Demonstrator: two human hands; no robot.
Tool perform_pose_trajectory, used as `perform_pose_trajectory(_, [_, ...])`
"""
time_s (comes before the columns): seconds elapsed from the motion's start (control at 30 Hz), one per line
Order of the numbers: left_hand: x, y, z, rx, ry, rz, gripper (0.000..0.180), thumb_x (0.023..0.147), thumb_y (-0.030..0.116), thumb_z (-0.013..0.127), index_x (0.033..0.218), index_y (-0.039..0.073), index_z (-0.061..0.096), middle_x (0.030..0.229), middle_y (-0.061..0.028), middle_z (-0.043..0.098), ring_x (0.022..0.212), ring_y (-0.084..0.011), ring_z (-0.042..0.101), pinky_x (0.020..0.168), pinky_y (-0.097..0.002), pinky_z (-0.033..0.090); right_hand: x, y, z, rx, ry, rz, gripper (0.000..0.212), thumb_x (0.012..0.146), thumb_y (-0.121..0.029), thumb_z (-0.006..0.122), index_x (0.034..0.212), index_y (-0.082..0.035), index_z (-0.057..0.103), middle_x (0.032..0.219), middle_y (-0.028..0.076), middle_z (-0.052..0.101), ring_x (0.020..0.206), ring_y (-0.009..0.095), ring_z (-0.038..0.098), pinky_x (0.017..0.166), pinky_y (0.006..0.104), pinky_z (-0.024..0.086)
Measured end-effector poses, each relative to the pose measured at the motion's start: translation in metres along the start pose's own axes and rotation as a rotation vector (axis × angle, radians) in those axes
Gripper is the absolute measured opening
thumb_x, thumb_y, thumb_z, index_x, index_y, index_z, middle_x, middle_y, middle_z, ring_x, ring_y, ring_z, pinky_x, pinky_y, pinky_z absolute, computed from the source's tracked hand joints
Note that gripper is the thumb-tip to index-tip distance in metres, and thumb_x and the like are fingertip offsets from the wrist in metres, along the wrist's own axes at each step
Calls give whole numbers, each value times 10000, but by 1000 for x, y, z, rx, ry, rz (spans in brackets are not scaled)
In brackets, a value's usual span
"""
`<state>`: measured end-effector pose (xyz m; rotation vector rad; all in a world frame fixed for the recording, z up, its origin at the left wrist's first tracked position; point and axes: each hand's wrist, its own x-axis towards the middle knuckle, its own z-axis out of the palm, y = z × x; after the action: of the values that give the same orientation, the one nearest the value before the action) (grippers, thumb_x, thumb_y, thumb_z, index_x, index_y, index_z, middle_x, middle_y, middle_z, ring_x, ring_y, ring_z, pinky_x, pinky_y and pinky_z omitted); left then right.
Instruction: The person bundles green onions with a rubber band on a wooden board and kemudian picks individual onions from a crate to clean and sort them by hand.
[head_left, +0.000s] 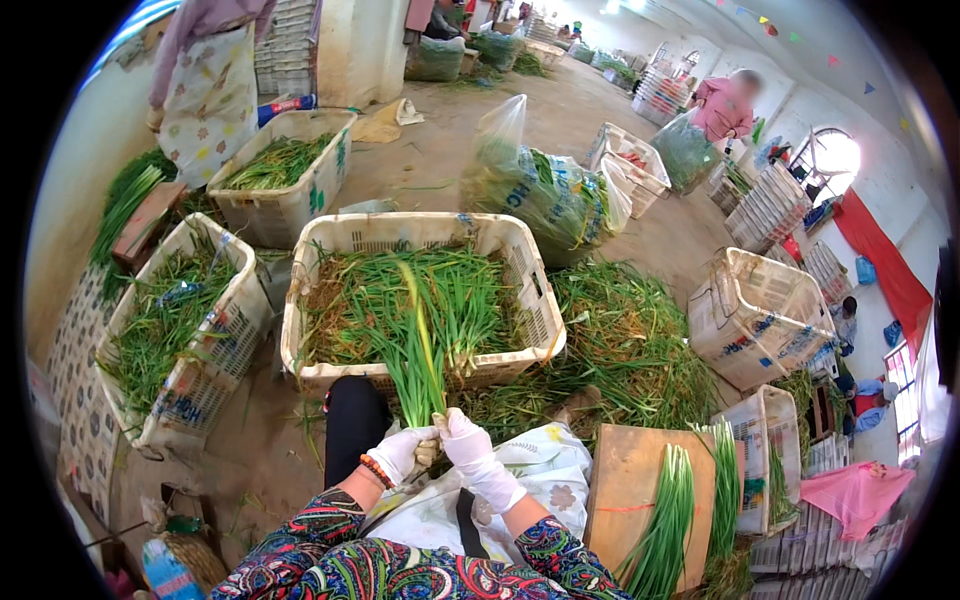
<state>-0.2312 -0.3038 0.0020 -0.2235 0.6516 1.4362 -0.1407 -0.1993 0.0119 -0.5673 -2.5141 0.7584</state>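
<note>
In front of my lap is a bunch of long green chives (413, 372), its tips lying over the near rim of a white plastic crate (340, 372). One yellowed leaf stands out along it. My left hand (403, 453), white-gloved with an orange bead bracelet, is closed around the lower ends. Touching those same ends is my right hand (470, 448), also white-gloved, its fingers pinched together. More loose chives (410, 295) fill the crate. A sheaf of chives with pale ends (668, 510) lies on a wooden board (618, 475) to my right.
Crates with greens stand at left (165, 385) and far left (285, 200). A heap of leaf scraps (640, 350) covers the floor right of my crate. Beyond are a stuffed plastic bag (545, 205), a tall crate (750, 325) and a person in pink (725, 108).
</note>
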Motion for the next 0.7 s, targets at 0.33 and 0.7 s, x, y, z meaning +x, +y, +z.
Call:
perform_pose_trajectory(0.33, [8,11,-3,-400,-3,103,201,870,161,439,716,61,522,402,84,310,295,-30,260,279,-168,217,4,-4,-4,1047,-176,843,217,852,-302,523,789,-94,521,516,-32,467,361,25,355,321,173,240])
perform_pose_trajectory(0.7, [-14,45,-10,-345,-110,231,316,898,255,427,1075,5,504,447,83,271,339,-20,219,317,-166,221,59,58,-223,482,221,585,206,869,-195,461,974,-33,532,737,112,589,532,118,504,437,240,414])
